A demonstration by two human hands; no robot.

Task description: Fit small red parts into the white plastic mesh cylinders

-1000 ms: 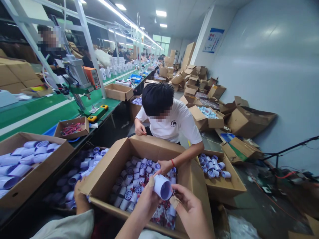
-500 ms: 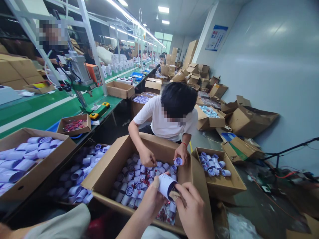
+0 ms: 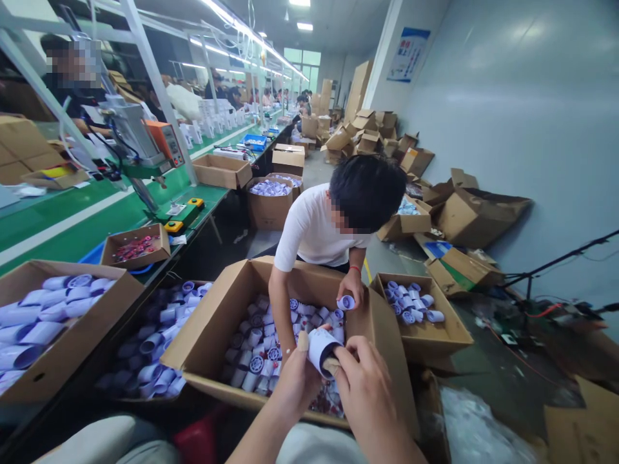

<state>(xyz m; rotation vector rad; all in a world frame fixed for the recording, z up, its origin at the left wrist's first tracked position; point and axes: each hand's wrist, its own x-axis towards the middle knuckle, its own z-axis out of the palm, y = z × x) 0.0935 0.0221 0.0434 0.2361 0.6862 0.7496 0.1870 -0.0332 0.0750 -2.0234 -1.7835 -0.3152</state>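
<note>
From where I stand, I can see the wearer's left hand with its fingers wrapped round a pale lavender plastic cylinder, a beige cover on the thumb. The cylinder is tilted, its open end turned toward the right hand. That hand's fingers are at the mouth, a beige-covered tip reaching just inside; I can't tell whether they pinch anything in there.

Below and around the fingers is a large open cardboard box, full of shorter lavender cups with small red-and-clear bits among them. Beyond the fingers, a co-worker in a white T-shirt leans over the box, one arm down in it, the other hand, with a red cord at the wrist, holding a short lavender cup.

To the right of the fingers and a little beyond, a smaller cardboard box holds more cups. Well to their left, another carton is heaped with lavender cylinders. Farther off, past that carton, a green worktop carries a shallow box of red parts and a metal bench press.
</note>
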